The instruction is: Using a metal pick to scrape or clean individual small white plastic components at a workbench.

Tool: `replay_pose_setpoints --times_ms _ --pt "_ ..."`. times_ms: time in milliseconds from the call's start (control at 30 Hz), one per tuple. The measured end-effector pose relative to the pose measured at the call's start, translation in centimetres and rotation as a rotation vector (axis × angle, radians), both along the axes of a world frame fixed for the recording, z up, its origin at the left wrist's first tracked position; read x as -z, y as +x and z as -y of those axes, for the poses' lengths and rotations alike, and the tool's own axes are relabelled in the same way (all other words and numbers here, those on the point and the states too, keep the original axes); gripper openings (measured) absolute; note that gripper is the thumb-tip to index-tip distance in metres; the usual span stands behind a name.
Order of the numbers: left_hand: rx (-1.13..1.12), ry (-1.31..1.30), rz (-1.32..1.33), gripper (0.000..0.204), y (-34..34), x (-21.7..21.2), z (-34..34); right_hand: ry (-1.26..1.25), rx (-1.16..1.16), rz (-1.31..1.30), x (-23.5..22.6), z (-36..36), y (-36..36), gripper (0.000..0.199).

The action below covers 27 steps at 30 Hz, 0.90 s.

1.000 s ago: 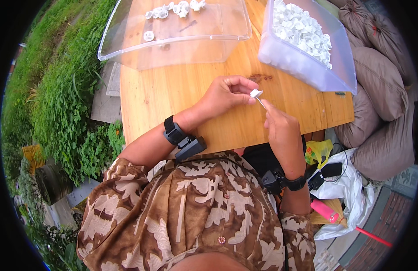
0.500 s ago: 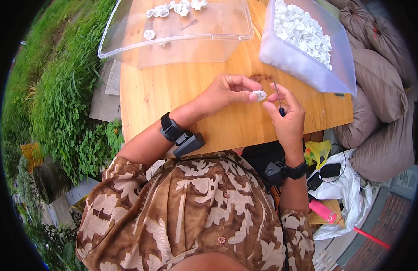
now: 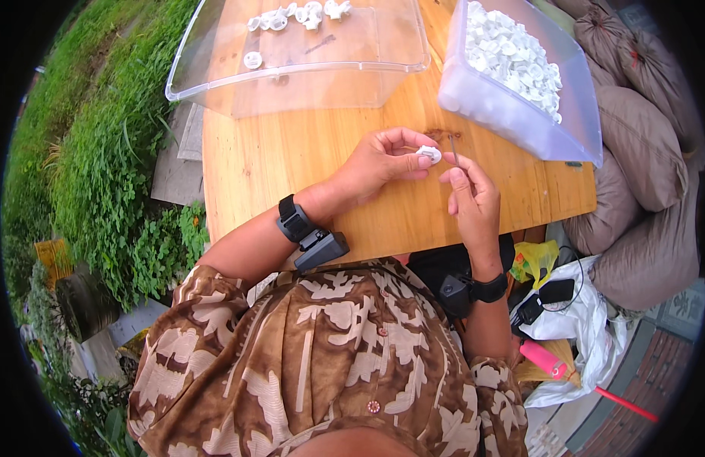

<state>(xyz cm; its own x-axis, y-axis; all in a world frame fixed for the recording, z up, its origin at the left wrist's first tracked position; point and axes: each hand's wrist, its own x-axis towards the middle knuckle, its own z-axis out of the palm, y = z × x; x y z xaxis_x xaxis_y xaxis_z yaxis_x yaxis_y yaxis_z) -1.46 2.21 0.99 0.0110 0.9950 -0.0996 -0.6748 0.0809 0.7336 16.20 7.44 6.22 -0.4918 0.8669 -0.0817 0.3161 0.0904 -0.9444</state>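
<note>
White plastic cap pinched in our left hand; right hand pinches thin pin (upright) just beside it.

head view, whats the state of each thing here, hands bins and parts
left hand: pinching a small white part
right hand: holding a thin metal pin upright, beside the part
clear tray: open, nearly bare, a few white parts at its far end
clear bin: open, heaped with white parts
wooden table: bears both containers
</note>
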Motion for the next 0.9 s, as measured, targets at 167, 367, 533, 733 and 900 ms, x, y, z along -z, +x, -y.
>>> replay_pose_setpoints --times_ms 167,367,533,733,900 --pt "-0.021 -0.01 -0.137 0.025 -0.8 0.9 -0.4 0.139 -0.071 0.184 -1.1 1.9 1.4 0.034" --pt "-0.006 -0.026 -0.257 0.026 -0.6 1.1 -0.5 0.364 -0.101 0.299 -0.7 2.1 1.4 0.04" --pt "-0.004 -0.061 -0.329 0.025 -0.5 0.7 -0.5 0.533 -0.119 0.366 -1.3 2.2 1.3 0.045" --pt "0.013 -0.048 -0.461 0.025 -0.4 0.7 -0.6 0.573 -0.136 0.391 -0.8 2.1 1.3 0.043" --pt "0.006 -0.031 -0.469 0.026 -0.3 0.5 -0.5 0.516 -0.148 0.396 -0.8 1.7 1.4 0.041"
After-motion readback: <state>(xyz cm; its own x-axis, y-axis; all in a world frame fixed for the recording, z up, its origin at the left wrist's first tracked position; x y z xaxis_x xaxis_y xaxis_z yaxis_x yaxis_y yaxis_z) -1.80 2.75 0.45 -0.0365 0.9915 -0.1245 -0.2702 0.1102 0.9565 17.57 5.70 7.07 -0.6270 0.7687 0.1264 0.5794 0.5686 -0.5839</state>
